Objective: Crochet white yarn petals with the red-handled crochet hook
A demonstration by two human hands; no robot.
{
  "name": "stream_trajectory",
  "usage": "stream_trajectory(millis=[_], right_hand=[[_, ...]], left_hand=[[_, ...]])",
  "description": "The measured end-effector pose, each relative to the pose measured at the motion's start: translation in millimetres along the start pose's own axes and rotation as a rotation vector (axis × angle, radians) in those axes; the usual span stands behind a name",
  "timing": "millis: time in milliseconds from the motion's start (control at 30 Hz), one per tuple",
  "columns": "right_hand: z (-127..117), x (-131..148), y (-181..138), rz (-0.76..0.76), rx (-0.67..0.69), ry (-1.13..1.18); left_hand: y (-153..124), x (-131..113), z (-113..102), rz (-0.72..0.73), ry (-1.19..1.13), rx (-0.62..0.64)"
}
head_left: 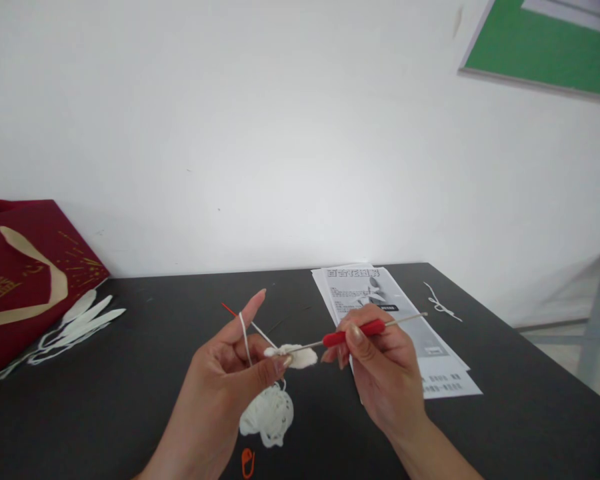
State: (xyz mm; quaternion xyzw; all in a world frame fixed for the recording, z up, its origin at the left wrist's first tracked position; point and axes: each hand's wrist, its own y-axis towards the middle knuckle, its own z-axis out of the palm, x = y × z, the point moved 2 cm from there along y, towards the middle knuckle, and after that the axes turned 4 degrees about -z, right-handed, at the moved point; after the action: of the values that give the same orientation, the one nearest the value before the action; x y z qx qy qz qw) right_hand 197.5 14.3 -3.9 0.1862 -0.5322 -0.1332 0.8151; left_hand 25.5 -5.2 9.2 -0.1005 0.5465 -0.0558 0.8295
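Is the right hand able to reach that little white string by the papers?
Probably yes: nothing blocks the way from the right hand to the white string, though its fingers hold the red crochet hook.

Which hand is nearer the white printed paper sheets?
Right: the right hand overlaps the left edge of the printed paper sheets; the left hand sits apart, further left.

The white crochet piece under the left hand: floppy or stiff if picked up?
Probably floppy: the white crochet piece sags in loose folds below the left hand. Likely very light, since a fingertip pinch alone seems to carry it. Its looped yarn would hardly roll or slip on the table.
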Motion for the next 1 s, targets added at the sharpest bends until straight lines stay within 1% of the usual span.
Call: stream_trajectory(millis=[133, 300, 367, 767, 1000], right_hand=[[0.2, 3.9, -3.4, -0.055, 0.009, -0.035], [1.9, 8.9, -9.1, -0.194, 0.008, -0.095], [2.7, 9.5, -10.7, -0.219, 0.007, -0.117], [4.0, 8.4, -9.8, -0.172, -0.032, -0.052], [4.6, 9.1, -9.9, -0.234, -0.025, -0.117]], left_hand=[[-0.3, 0.9, 0.2, 0.01, -0.003, -0.023], [-1.1, 0.1, 2.9, 0.034, -0.019, -0.067], [-1.0, -0.1, 3.1, 0.039, -0.017, -0.08], [-0.6, 2.9, 0.7, 0.027, -0.035, -0.043], [-0.5, 2.2, 2.4, 0.04, -0.045, -0.069]])
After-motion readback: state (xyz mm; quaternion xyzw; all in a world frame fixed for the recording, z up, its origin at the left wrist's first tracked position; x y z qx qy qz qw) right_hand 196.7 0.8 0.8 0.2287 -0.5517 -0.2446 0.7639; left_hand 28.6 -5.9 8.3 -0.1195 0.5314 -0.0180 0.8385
